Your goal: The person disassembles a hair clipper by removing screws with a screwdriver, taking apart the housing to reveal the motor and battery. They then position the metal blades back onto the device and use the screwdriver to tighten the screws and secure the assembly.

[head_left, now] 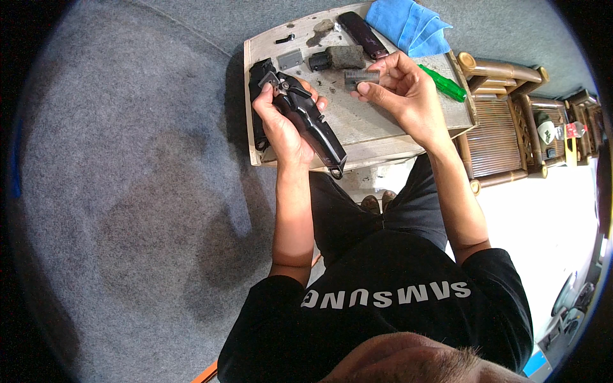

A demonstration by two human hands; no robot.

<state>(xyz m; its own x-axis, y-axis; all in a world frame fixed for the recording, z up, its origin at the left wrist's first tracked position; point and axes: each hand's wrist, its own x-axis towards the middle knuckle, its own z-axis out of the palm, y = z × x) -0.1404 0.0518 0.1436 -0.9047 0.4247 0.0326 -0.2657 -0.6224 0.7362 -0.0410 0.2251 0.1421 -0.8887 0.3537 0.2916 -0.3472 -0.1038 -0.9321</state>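
Observation:
My left hand (285, 129) is wrapped around a black hair clipper (310, 126), its thumb on the bare metal head end. The clipper lies slanted, with its hanging loop toward me. In my right hand (408, 96), a toothed metal clipper blade (361, 78) is pinched between thumb and fingers, teeth facing away from me. The two hands are apart, both above a pale wooden table. Just beyond the blade lies a brush (338, 58) with a black handle end and greyish bristles. A flat grey metal plate (290, 60) rests near the clipper head.
A dark maroon clipper cover (363, 35) and a folded blue cloth (408, 27) lie at the far side. A green screwdriver handle (444, 83) is right of my right hand. A small black lever (285, 39) sits far left on the table (377, 137). Bamboo chairs (495, 134) stand at right.

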